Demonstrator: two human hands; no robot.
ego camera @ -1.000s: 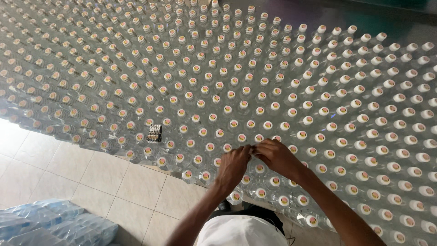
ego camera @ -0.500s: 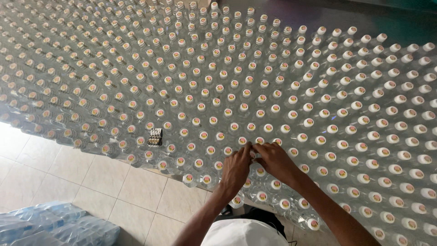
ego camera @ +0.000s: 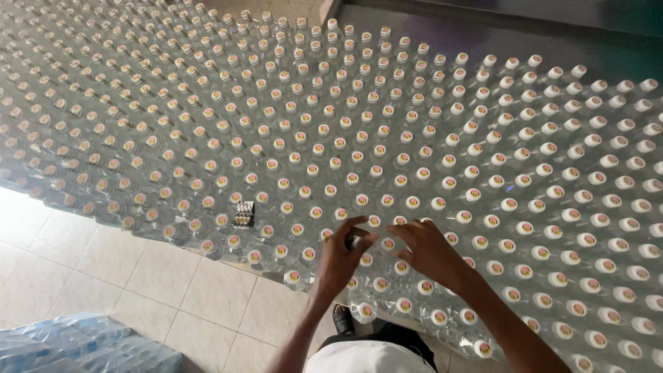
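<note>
Your left hand has thumb and fingers pinched around the cap of one clear bottle near the front edge of the huge block of capped bottles standing on the tiled floor. Your right hand lies just beside it, fingers spread and loose over neighbouring caps, its grip released. Left of you, a small dark ridged object sits among the caps. A plastic-wrapped pack lies bottom left.
</note>
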